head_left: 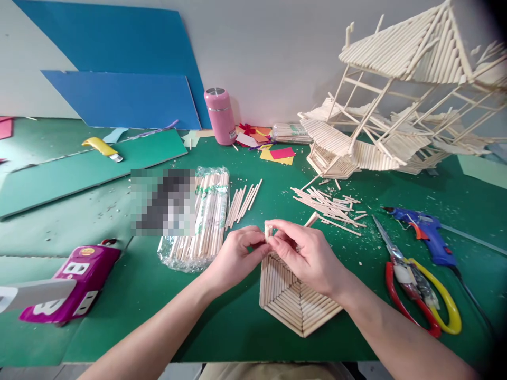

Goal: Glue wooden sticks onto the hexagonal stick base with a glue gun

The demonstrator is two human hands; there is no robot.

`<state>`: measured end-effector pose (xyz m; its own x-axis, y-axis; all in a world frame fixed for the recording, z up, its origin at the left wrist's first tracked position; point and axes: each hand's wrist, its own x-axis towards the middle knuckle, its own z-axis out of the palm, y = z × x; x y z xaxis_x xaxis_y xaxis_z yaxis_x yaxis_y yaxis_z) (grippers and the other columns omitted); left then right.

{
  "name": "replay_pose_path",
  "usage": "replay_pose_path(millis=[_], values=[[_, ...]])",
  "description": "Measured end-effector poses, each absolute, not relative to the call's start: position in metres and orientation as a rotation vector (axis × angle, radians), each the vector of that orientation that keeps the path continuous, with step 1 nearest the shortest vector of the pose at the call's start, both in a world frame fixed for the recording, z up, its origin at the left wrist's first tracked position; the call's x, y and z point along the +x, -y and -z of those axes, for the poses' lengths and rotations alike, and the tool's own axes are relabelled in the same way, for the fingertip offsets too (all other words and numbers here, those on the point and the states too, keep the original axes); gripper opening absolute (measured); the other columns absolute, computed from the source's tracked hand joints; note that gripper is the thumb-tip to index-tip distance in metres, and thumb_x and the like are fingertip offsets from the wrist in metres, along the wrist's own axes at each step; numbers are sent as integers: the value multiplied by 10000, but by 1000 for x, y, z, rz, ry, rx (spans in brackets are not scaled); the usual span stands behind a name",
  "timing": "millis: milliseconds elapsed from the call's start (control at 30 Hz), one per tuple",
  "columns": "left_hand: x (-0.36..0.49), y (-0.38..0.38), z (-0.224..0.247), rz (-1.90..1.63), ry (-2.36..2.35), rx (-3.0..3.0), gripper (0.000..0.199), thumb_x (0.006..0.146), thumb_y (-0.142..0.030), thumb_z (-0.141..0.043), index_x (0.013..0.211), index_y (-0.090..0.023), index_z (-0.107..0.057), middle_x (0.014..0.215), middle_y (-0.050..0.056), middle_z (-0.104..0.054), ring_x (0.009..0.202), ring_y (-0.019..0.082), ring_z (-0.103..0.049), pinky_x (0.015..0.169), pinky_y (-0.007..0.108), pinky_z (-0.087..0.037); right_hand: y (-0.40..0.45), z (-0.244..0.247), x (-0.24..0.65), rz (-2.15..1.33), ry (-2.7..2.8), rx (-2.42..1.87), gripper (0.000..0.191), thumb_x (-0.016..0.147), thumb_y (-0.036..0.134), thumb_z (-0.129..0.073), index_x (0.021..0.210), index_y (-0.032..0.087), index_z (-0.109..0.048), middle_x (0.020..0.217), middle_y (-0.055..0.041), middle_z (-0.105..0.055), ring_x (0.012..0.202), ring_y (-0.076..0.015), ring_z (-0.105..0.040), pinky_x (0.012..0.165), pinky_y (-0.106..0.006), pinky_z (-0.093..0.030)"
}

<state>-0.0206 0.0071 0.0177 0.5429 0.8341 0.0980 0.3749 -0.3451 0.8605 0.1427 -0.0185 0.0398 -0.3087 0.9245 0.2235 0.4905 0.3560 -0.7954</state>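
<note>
A hexagonal panel of pale wooden sticks (300,303) lies on the green table near its front edge. At its upper left corner, short upright sticks (268,230) are pinched between the fingertips of both hands. My left hand (241,254) comes from the left with thumb and fingers closed on them. My right hand (307,253) covers the panel's upper part, its thumb and forefinger closed at the same sticks. Another short stick piece (312,219) stands up behind my right hand. Loose cut sticks (327,206) are scattered beyond the hands.
A stick-built pavilion model (380,105) stands at the back right. Pliers-like scissors (412,285) and a blue glue gun (431,232) lie right. Bagged sticks (204,221) and a purple power strip (79,279) are left; a pink bottle (221,117) stands behind.
</note>
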Motion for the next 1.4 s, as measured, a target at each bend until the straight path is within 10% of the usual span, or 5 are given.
replay_pose_path(millis=[1400], values=[[-23, -4, -7, -780, -976, 1858, 117, 806, -169, -544, 769, -166, -656, 725, 31, -630, 670, 135, -590, 609, 246, -473, 59, 3, 158, -784, 1933, -1335, 169, 850, 142, -447, 921, 172, -597, 812, -44, -646, 749, -157, -587, 683, -286, -462]])
